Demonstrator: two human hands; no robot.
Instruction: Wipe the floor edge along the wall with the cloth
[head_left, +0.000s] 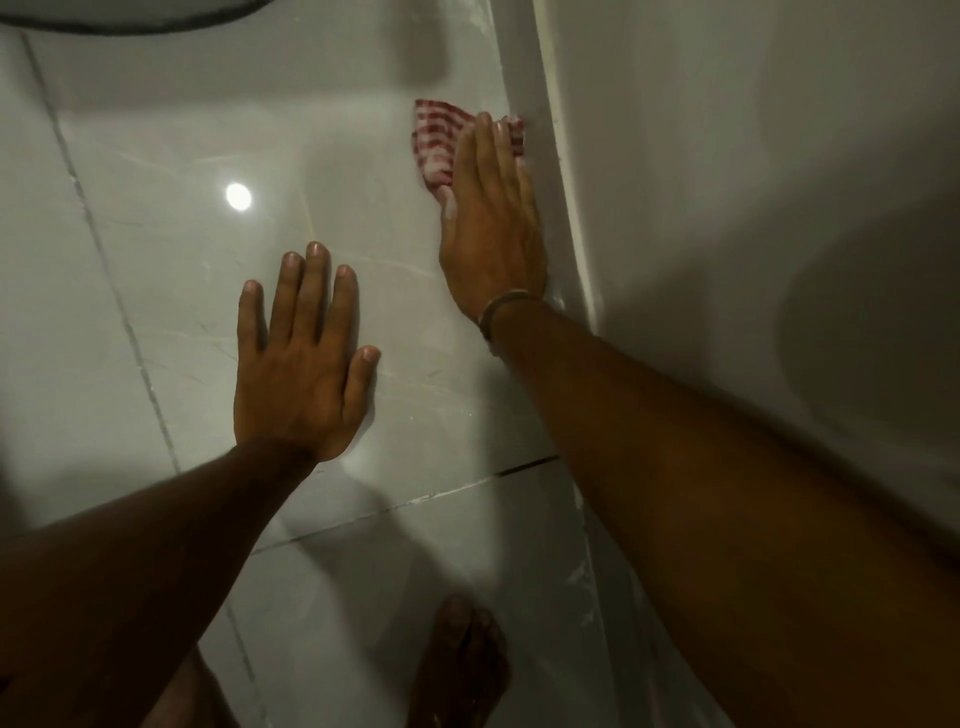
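A red-and-white checked cloth (440, 136) lies on the glossy grey floor tiles, right against the white skirting (558, 171) at the foot of the wall. My right hand (491, 218) lies flat over the cloth's near half, fingers pointing away, pressing it down beside the floor edge; a bracelet circles that wrist. My left hand (304, 353) rests palm down on a tile, fingers spread, holding nothing, some way left of the cloth.
The white wall (727, 156) fills the right side. Grout lines cross the tiled floor (156, 218), which reflects a ceiling light. My bare foot (462, 670) stands at the bottom. A dark curved object (130, 21) sits at the top left.
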